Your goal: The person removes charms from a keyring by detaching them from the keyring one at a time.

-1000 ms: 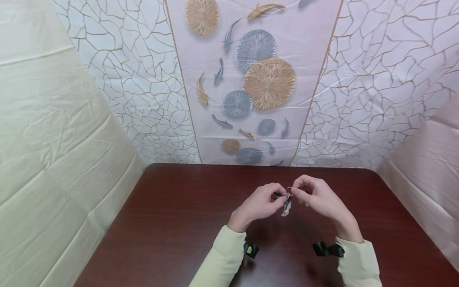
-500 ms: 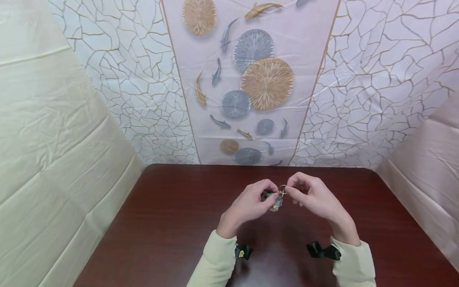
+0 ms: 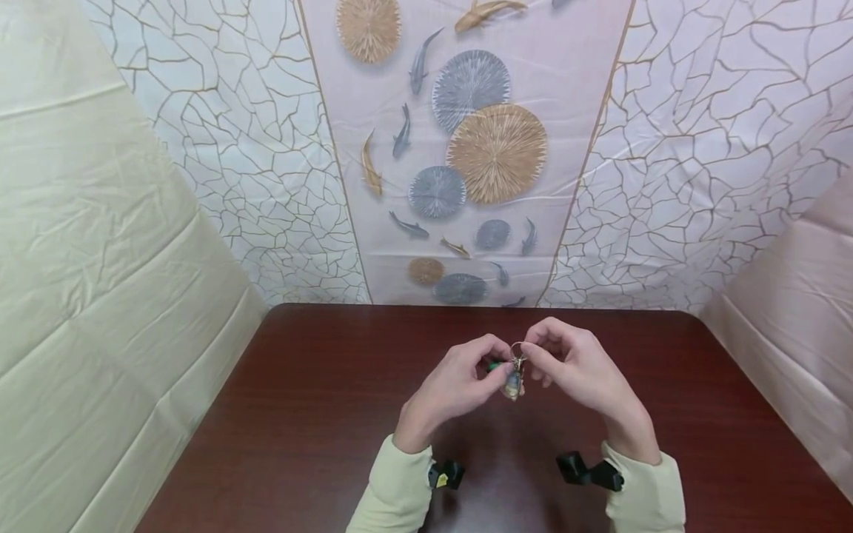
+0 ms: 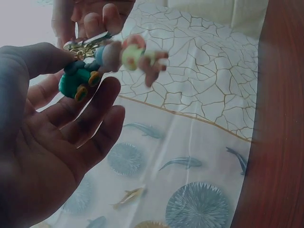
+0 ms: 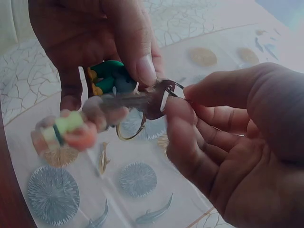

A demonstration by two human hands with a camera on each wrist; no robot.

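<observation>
Over the table, both hands hold a bunch of keychain charms (image 3: 513,383). My left hand (image 3: 460,377) pinches the bunch between thumb and index finger, close to a green charm (image 4: 75,84) with yellow-orange round parts; its other fingers are spread. My right hand (image 3: 583,370) pinches the metal key ring (image 5: 176,86) with thumb and forefinger. A key (image 5: 137,101) with a dark head hangs on that ring, partly blurred. Also dangling is a small blurred figurine (image 4: 132,57) in yellow-green, blue and pink. A gold loop (image 5: 138,132) shows below the key.
The dark red-brown table (image 3: 320,407) lies beneath both hands. Behind it hangs a patterned cloth (image 3: 496,155) with fish and round motifs, and pale cloth walls (image 3: 100,296) stand at the sides. Black straps with small cameras (image 3: 589,471) sit at both wrists.
Both hands have drifted slightly left with the keychain between them. The charms have swung and turned as they hang. Each hand keeps its pinch.
</observation>
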